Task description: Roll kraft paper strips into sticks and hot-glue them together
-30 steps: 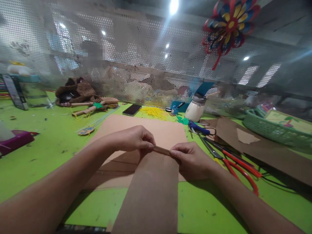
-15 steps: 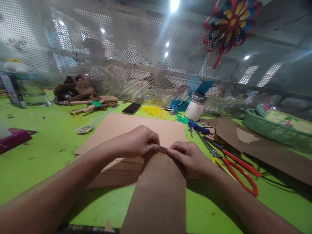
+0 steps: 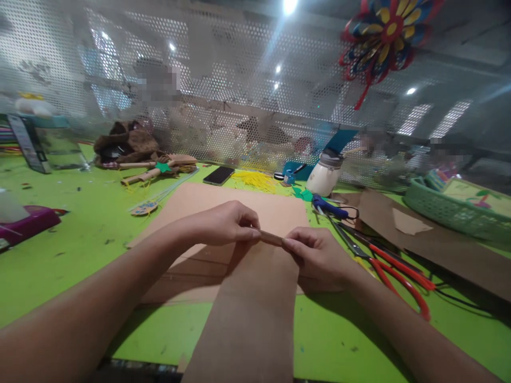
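Observation:
A long strip of brown paper (image 3: 255, 308) runs from the near table edge up to my hands, its far end rolled into a thin tube (image 3: 271, 238). My left hand (image 3: 223, 223) pinches the left end of that roll with closed fingers. The right end is pinched by my right hand (image 3: 317, 255), fingers curled. Both hands hover over a tan cardboard sheet (image 3: 223, 205) lying on the green table (image 3: 72, 239).
Red-handled scissors (image 3: 399, 274) and other tools lie just right of my right hand. Further right are brown paper sheets (image 3: 439, 242) and a green basket (image 3: 451, 213). A phone (image 3: 218, 175), a white jar (image 3: 325, 178), yellow shreds and a purple tray (image 3: 27, 223) sit around.
The hands drew close together, then spread a little apart again along the rolled end. The view shifted slightly.

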The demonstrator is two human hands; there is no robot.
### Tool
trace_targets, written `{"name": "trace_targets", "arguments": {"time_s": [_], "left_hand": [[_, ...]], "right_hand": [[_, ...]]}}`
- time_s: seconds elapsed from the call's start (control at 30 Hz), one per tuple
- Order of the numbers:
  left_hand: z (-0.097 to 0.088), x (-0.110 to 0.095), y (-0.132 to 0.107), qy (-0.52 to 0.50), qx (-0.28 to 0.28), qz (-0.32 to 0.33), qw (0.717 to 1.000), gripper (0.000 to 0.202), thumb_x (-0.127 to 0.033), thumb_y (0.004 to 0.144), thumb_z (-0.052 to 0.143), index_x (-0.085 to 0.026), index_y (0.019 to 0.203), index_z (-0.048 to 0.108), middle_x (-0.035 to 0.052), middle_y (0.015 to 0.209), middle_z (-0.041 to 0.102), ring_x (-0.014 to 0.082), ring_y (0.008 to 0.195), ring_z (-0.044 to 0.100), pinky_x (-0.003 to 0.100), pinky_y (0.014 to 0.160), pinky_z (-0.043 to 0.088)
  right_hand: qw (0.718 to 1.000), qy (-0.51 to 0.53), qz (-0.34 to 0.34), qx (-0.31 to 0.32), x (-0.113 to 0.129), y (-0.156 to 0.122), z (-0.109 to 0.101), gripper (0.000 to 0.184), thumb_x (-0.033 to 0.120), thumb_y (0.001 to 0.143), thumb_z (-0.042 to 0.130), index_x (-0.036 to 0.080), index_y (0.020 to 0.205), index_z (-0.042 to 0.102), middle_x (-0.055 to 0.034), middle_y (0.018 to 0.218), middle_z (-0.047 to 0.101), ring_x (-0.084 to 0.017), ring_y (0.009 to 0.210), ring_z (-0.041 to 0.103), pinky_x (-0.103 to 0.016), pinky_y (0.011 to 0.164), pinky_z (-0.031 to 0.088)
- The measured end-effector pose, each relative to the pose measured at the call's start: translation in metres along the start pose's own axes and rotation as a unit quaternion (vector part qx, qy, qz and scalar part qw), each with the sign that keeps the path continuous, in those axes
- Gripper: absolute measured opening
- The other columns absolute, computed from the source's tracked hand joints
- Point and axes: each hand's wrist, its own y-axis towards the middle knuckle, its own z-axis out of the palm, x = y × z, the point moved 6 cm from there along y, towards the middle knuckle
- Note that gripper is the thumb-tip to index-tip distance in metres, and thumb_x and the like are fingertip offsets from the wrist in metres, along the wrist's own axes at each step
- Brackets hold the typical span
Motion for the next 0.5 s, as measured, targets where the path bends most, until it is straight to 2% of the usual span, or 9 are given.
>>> {"name": "trace_targets", "arguments": {"time_s": [0.1, 0.23, 0.33, 0.43, 0.5], "left_hand": [[-0.005, 0.003, 0.000, -0.072, -0.003, 0.003, 0.997, 0.020, -0.030, 0.077, 0.054, -0.012, 0.079, 0.063, -0.0005, 0.064, 0.058, 0.0114, 0.061, 0.049, 0.022, 0.058, 0.037], [-0.008, 0.010, -0.001, -0.175, 0.011, -0.001, 0.984, 0.022, -0.031, 0.079, 0.055, -0.011, 0.080, 0.062, 0.0005, 0.065, 0.057, 0.0123, 0.064, 0.051, 0.025, 0.063, 0.041], [-0.008, 0.015, 0.000, -0.253, 0.004, -0.005, 0.967, 0.020, -0.031, 0.078, 0.058, -0.011, 0.079, 0.061, -0.0008, 0.065, 0.054, 0.0113, 0.063, 0.050, 0.025, 0.064, 0.041], [0.003, 0.016, 0.001, -0.364, 0.009, 0.006, 0.931, 0.019, -0.030, 0.078, 0.062, -0.012, 0.085, 0.061, -0.0015, 0.070, 0.054, 0.0096, 0.065, 0.048, 0.023, 0.065, 0.039], [0.020, 0.012, 0.003, -0.450, 0.048, 0.024, 0.891, 0.018, -0.028, 0.078, 0.063, -0.012, 0.087, 0.062, -0.0028, 0.068, 0.052, 0.0073, 0.061, 0.044, 0.021, 0.061, 0.035]], "right_hand": [[1.000, 0.018, -0.013, -0.001, 0.008, 0.001, -0.003, 0.020, 0.030, 0.081, 0.054, 0.016, 0.071, 0.062, 0.0012, 0.061, 0.054, -0.011, 0.057, 0.048, -0.022, 0.052, 0.040], [0.999, -0.011, -0.053, -0.005, 0.016, 0.000, -0.010, 0.020, 0.030, 0.083, 0.054, 0.017, 0.086, 0.070, -0.0045, 0.082, 0.067, -0.018, 0.077, 0.058, -0.028, 0.068, 0.047], [0.997, 0.061, -0.054, 0.000, 0.010, 0.000, -0.018, 0.028, 0.035, 0.087, 0.051, 0.017, 0.099, 0.069, -0.0070, 0.095, 0.068, -0.020, 0.089, 0.060, -0.033, 0.080, 0.046], [0.981, 0.185, -0.052, -0.021, 0.005, -0.002, -0.026, 0.033, 0.037, 0.091, 0.045, 0.018, 0.114, 0.061, -0.0077, 0.090, 0.067, -0.019, 0.084, 0.061, -0.034, 0.079, 0.047], [0.977, 0.199, -0.072, 0.007, 0.011, -0.004, -0.024, 0.035, 0.033, 0.089, 0.051, 0.022, 0.123, 0.054, -0.0062, 0.091, 0.065, -0.018, 0.085, 0.060, -0.033, 0.078, 0.047]]}}
